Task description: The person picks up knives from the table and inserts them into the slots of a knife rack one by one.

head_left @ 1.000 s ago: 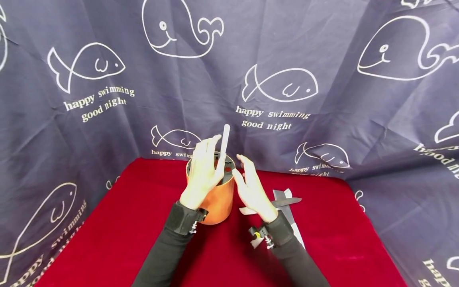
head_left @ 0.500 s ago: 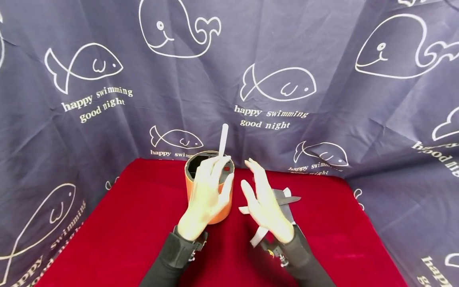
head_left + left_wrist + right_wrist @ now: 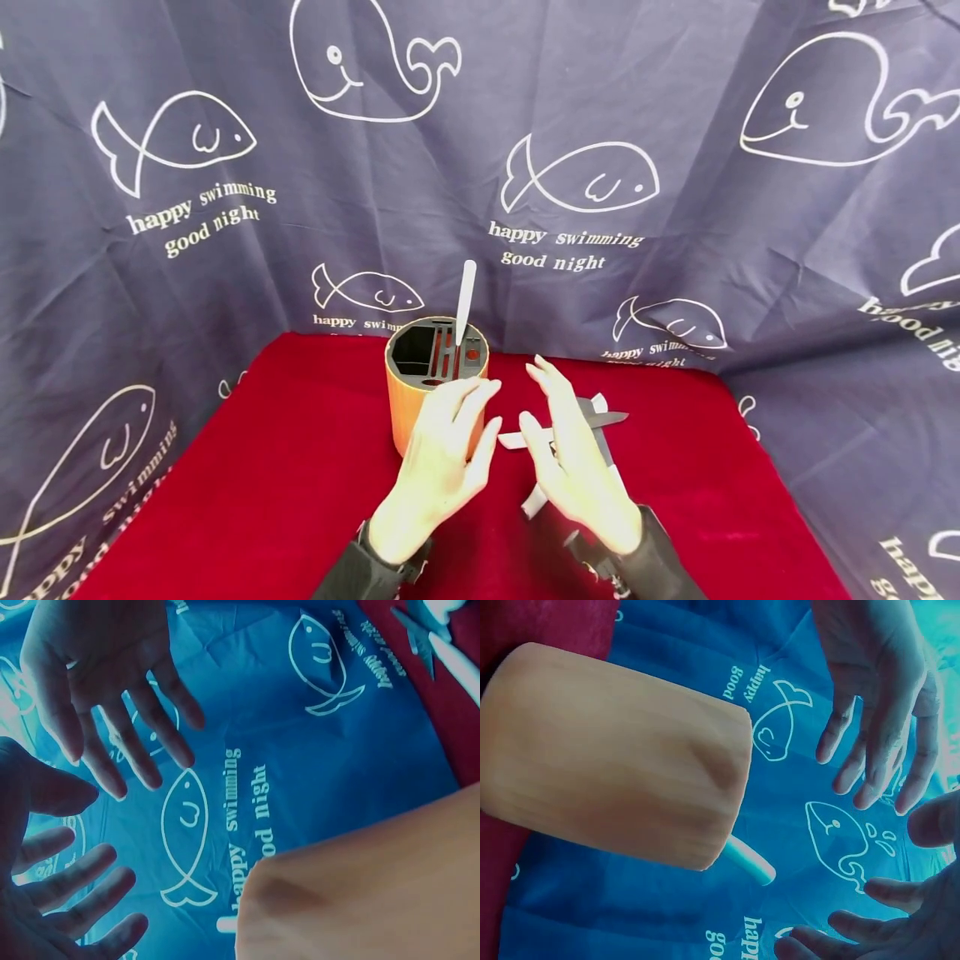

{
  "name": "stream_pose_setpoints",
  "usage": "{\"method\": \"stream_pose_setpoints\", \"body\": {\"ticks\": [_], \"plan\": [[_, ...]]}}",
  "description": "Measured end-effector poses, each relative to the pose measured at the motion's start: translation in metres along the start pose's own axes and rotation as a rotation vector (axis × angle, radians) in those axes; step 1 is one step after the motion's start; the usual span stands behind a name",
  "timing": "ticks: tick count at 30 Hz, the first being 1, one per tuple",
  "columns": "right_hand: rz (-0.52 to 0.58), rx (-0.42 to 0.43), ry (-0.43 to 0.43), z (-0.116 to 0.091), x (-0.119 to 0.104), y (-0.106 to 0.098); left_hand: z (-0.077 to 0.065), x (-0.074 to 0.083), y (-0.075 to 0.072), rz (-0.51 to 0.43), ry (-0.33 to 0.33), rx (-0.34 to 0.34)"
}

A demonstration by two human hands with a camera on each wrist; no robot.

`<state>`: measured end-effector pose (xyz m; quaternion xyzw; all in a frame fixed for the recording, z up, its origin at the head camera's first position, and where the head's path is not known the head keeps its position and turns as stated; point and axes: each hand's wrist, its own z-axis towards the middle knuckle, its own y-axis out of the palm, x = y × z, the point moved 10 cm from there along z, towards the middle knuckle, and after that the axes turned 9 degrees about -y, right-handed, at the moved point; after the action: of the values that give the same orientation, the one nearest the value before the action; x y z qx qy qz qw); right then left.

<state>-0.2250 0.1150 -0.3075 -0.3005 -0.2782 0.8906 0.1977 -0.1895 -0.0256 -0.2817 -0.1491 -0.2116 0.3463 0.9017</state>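
Left hand (image 3: 438, 467) and right hand (image 3: 583, 475), spread, are withdrawing from knife block (image 3: 408, 412), upright knife (image 3: 466, 293) apparently sitting slotted, loose knife (image 3: 517, 440) likely needing pinching next.

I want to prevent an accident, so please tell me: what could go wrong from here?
The right hand is close to the loose knives, whose blades are bare, so it might brush an edge. These knives lie crossed, so lifting one could make another slide. The left hand is near the knife block; a careless bump might jolt it and the white handle standing up from it.
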Motion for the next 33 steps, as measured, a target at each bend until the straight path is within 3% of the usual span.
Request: {"method": "stream_pose_setpoints", "body": {"ticks": [7, 14, 25, 33], "plan": [[-0.087, -0.042, -0.050, -0.020, -0.008, 0.003, -0.023, 0.013, 0.001, 0.017, 0.028, -0.025], [-0.140, -0.089, -0.074, -0.037, -0.010, 0.015, -0.040, 0.014, 0.005, 0.045, 0.009, -0.042], [-0.192, -0.048, -0.227, -0.050, -0.012, 0.027, -0.068, 0.019, 0.012, 0.062, -0.022, -0.048], [-0.261, -0.043, -0.266, -0.057, -0.008, 0.031, -0.086, 0.021, 0.018, 0.059, -0.013, -0.053]]}}
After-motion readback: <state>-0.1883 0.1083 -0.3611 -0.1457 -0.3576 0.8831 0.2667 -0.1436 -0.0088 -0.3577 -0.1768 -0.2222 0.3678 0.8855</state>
